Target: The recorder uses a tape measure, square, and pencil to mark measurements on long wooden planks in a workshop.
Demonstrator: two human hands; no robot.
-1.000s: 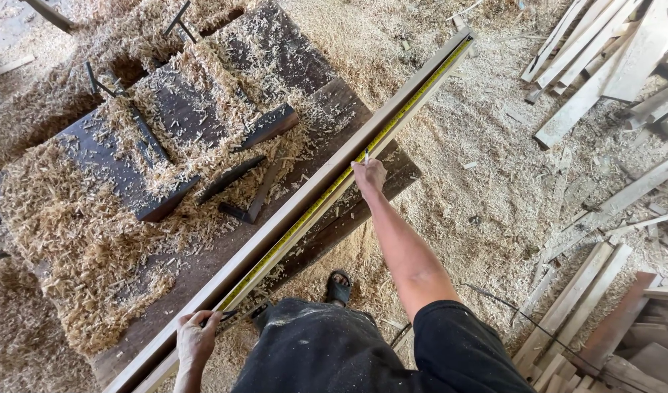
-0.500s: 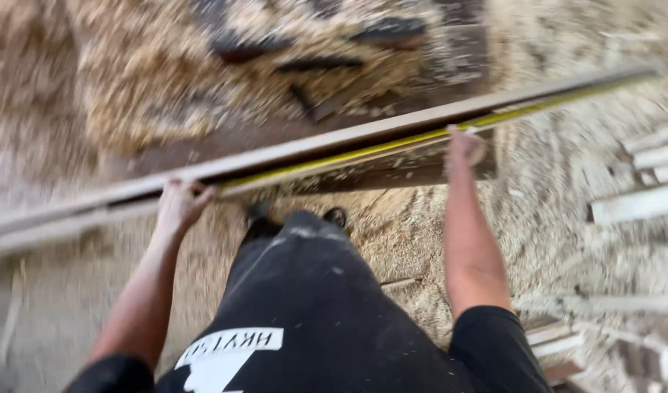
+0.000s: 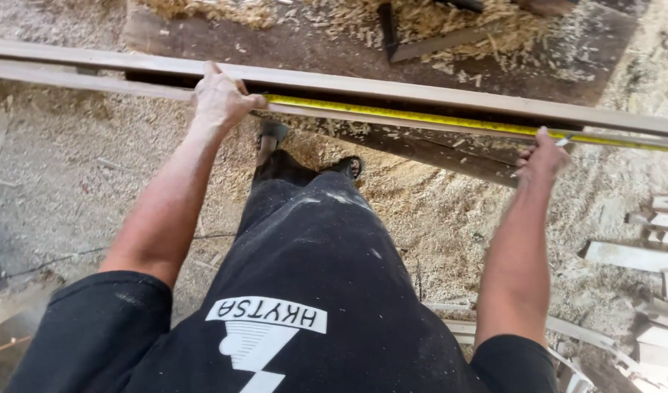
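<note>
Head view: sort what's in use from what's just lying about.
In use:
left hand gripping the long plank
right hand at the yellow tape measure, stretched along the plank

Lying about:
wood shavings
offcuts on the ground
dark bench behind the plank

A long pale wooden plank (image 3: 436, 96) lies flat across the dark surface (image 3: 494, 65), running from 9 o'clock, where it leaves the frame high on the left, to 3 o'clock, where it sits slightly lower. It is narrow, straight and smooth, with a lighter near edge. A yellow tape measure blade (image 3: 421, 116) is stretched along that near edge, starting under the left hand (image 3: 221, 98) at about 11 o'clock and running out of view at 3 o'clock. The left hand grips over the plank's edge, fingers curled on top. The right hand (image 3: 541, 154), at 2 o'clock, pinches the tape against the plank from below.
</note>
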